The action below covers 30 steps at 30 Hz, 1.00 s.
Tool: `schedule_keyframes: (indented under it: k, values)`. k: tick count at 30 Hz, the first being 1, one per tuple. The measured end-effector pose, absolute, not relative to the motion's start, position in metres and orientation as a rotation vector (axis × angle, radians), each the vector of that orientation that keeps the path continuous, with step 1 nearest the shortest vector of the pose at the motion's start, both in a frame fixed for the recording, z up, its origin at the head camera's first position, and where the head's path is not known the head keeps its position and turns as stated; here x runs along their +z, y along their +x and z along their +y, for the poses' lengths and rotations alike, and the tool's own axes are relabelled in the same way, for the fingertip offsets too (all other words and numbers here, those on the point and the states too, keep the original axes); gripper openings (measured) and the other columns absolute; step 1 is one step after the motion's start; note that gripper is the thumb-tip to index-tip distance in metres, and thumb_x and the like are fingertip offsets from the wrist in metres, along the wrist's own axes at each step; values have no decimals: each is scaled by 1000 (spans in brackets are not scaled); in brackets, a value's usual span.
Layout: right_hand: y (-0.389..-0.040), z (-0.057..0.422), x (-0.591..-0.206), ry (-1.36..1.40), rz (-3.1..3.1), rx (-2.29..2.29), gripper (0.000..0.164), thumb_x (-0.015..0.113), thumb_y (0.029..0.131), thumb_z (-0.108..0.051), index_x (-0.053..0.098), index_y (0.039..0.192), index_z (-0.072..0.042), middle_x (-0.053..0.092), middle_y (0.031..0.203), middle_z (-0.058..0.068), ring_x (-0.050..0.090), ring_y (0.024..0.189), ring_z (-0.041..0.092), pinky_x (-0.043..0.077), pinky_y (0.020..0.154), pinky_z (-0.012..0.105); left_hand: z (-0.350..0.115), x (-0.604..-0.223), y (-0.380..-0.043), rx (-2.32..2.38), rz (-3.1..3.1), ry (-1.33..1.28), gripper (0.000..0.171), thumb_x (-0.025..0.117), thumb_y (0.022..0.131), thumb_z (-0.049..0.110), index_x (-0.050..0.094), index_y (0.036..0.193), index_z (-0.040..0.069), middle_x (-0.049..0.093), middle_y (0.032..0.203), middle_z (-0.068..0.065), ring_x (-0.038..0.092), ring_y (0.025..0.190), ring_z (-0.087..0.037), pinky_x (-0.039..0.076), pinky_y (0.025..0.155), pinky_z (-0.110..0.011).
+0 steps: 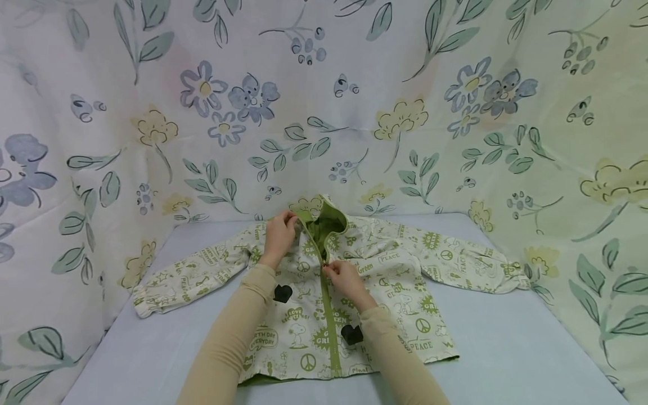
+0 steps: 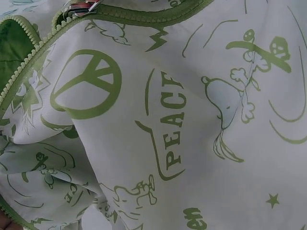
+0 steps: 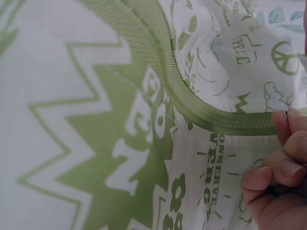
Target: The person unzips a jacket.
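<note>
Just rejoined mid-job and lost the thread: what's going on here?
A person is working on the zipper of a green-and-white printed jacket, laid front up on a pale surface. The right hand pinches the zipper at its pull; the left hand holds the open edge near the collar. Below the pull the front is closed; above, it gapes open.

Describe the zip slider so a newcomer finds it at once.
A patterned jacket lies spread on the pale surface, a green zip running down its front. Follow that up to the right hand, where the edges part towards the collar. The slider is small and shiny, unlike the green teeth beside it.
</note>
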State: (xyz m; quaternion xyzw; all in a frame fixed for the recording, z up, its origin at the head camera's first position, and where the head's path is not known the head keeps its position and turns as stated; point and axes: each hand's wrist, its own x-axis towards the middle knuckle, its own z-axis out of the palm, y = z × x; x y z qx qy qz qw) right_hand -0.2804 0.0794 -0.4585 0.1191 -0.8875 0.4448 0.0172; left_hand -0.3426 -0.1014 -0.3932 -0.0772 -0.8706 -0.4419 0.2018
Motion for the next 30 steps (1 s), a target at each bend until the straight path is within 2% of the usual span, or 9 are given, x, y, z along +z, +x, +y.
schedule_keyframes:
  k: [8,18,26,30]
  values:
    - [-281,79,-464,351,-2764,1387,26,55,95,-21,65,82,-2,48,56,-1,35,44,10,31,41,24,-103,-391,-342,-1233,-2425,-217,19,51,97,15,64,104,3,63,89,-11,53,67,-22,44,60,-35]
    - [-282,83,-469,346,-2795,1446,26,56,95,-21,64,83,0,45,54,-1,32,43,10,31,41,24,-105,-393,-344,-1251,-2379,-225,18,51,97,15,63,103,2,62,89,-11,55,71,-22,46,63,-36]
    - [-278,85,-468,376,-2829,1423,23,57,94,-20,65,84,-2,53,62,3,36,46,10,33,43,25,-107,-393,-348,-1220,-2357,-187,18,51,97,16,63,102,4,62,90,-11,55,71,-22,46,63,-35]
    - [-276,85,-469,401,-2839,1407,23,57,94,-20,64,81,-2,47,57,-2,34,46,10,31,42,24,-108,-390,-349,-1213,-2347,-167,18,50,97,16,63,102,4,61,90,-11,56,73,-22,46,63,-35]
